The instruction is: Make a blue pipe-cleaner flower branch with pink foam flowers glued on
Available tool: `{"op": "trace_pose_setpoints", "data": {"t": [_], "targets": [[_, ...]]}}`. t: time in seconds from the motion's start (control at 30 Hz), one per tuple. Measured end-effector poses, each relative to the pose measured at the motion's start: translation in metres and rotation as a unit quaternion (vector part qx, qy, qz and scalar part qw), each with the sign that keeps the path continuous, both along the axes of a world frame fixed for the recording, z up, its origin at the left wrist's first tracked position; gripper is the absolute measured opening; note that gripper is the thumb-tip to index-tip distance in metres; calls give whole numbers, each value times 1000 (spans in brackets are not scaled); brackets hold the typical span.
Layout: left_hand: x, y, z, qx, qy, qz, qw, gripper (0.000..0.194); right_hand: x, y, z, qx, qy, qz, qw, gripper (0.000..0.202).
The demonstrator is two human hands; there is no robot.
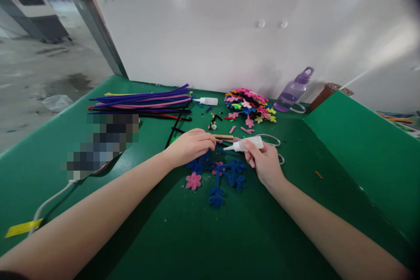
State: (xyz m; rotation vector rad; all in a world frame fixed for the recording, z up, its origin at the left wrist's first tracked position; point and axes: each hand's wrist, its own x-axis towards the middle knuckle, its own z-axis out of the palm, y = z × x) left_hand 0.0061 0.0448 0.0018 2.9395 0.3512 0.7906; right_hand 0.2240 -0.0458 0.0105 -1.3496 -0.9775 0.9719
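In my right hand (264, 159) is a small white glue bottle (252, 144), tilted so its pointed nozzle faces left toward my other hand. My left hand (198, 146) has its fingers closed together just beyond the nozzle tip; what they grip is hidden, though blue fuzzy material shows below them. Close under both hands lies a branched blue pipe-cleaner shape (217, 183) with flower-like ends. A pink pipe-cleaner flower (193, 181) rests at its left, and another pink flower (218, 168) sits among the blue branches.
Behind are bundled pipe cleaners (141, 104), a second glue bottle (208, 101), and a pile of colourful flowers (247, 103). White loops (274, 140) like scissor handles lie beyond my right hand. A purple bottle (292, 94), a brown cup (328, 92), a green panel (364, 140) and a blurred-out corded object (103, 146) flank the area.
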Motion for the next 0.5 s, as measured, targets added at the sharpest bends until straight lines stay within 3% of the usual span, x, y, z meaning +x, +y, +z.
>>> {"op": "trace_pose_setpoints", "data": {"t": [0.5], "targets": [[0,0,2,2,-9,17,1000,18,-1,1,-3,12,-20,-2,1000,24]]}}
